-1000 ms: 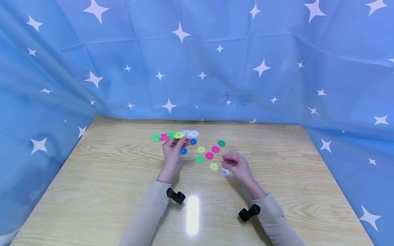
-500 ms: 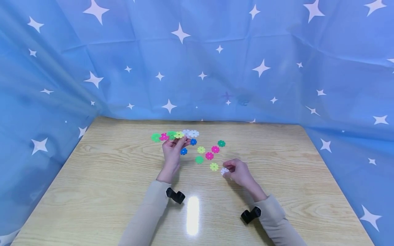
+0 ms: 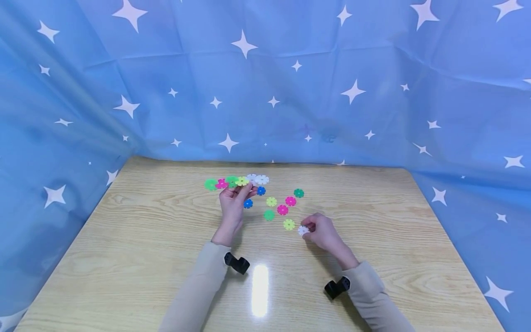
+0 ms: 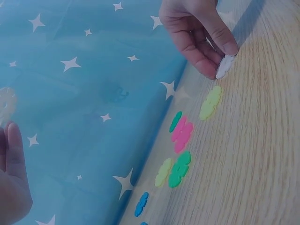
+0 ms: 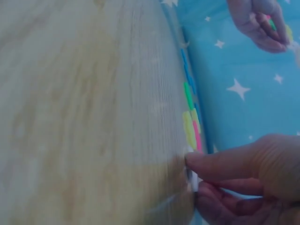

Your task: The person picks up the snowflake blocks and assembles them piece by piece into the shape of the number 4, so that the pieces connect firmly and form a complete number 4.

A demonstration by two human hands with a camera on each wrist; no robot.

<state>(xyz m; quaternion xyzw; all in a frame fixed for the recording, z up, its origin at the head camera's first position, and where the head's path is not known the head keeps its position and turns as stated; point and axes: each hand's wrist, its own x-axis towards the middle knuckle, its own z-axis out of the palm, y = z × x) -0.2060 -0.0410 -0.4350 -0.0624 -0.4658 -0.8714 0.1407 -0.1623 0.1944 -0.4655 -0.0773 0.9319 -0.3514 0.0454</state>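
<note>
My left hand (image 3: 232, 207) is raised over the far part of the table and pinches a joined row of notched plastic discs. From left to right the row runs green, pink, green, yellow (image 3: 242, 181) and then two white discs (image 3: 262, 180). Lower down on the right, the thumb and fingers of my right hand (image 3: 324, 233) pinch a loose white disc (image 3: 303, 230) by its edge. The left wrist view shows this white disc (image 4: 225, 67) between thumb and fingertips, at or just above the wood; I cannot tell which.
Loose discs lie between the hands: two blue (image 3: 248, 203), two yellow (image 3: 289, 224), two pink (image 3: 282, 210), a light green (image 3: 269, 215) and a dark green (image 3: 298, 193). A blue star-patterned cloth (image 3: 307, 92) hangs behind the wooden table (image 3: 132, 240).
My right hand has lowered slightly and its fingers have closed on the white disc, which now sits a little higher in view. The left hand and its row of discs have stayed nearly still.
</note>
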